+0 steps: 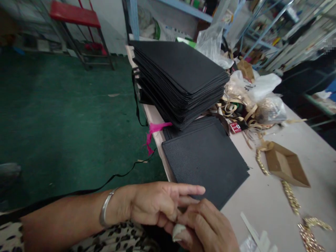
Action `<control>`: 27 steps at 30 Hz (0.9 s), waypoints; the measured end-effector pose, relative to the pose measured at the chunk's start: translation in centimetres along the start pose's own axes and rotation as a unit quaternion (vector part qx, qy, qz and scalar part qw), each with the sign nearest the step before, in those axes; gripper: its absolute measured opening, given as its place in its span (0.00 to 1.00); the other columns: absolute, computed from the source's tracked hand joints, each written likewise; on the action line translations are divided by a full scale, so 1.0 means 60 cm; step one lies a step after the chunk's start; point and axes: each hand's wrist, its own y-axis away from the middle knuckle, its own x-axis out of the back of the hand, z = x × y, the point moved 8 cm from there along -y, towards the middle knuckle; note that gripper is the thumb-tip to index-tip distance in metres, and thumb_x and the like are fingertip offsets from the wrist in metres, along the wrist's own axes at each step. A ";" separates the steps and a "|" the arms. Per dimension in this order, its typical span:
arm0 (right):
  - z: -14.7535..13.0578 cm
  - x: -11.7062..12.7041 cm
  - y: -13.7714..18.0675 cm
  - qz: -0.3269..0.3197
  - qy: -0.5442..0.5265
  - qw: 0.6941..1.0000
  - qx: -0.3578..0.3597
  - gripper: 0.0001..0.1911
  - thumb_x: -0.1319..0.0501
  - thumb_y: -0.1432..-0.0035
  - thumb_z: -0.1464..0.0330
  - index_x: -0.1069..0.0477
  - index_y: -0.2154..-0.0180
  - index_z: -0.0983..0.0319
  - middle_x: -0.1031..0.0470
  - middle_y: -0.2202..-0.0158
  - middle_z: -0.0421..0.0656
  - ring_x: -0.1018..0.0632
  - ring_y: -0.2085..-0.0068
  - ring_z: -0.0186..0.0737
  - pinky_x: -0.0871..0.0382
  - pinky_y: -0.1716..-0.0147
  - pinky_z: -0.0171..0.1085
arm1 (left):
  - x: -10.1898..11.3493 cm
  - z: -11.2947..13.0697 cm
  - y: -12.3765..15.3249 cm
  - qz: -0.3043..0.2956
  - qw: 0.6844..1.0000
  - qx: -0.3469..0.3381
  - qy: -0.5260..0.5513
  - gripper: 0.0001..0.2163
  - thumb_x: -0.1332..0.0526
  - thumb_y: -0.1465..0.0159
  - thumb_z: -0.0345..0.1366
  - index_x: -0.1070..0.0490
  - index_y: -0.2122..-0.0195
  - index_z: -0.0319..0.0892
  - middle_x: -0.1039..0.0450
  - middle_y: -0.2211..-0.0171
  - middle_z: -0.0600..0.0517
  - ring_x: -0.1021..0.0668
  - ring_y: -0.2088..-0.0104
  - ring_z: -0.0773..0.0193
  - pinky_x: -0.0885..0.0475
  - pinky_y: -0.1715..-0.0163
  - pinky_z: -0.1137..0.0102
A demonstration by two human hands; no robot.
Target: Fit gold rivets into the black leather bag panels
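My left hand (154,203), with a silver bangle at the wrist, is held low in front of me. Its index finger points out to the right while the other fingers curl in. Against those curled fingers presses my right hand (210,227), fingers bent and drawn together. Whatever lies pinched between the two hands is hidden. A whitish wrapping (179,232) shows around a digit where they meet. Just beyond my fingers lie flat black leather-like sheets (204,161) on the pale table (270,196).
A tall stack of black sheets (181,66) stands behind, near the table's left edge. Pink cloth (153,133) hangs there. To the right are plastic bags (262,87), a cardboard tray (286,164), gold chains (290,196) and white strips (249,225). A red-seated stool (75,14) stands on the green floor.
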 end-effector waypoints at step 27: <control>0.234 0.040 0.041 0.105 0.114 0.907 -0.392 0.17 0.42 0.38 0.57 0.21 0.57 0.59 0.18 0.66 0.44 0.19 0.69 0.41 0.27 0.67 0.37 | 0.094 0.059 0.098 0.399 0.875 -0.192 -0.197 0.18 0.35 0.38 0.42 0.31 0.50 0.41 0.25 0.57 0.48 0.40 0.83 0.80 0.48 0.86 0.78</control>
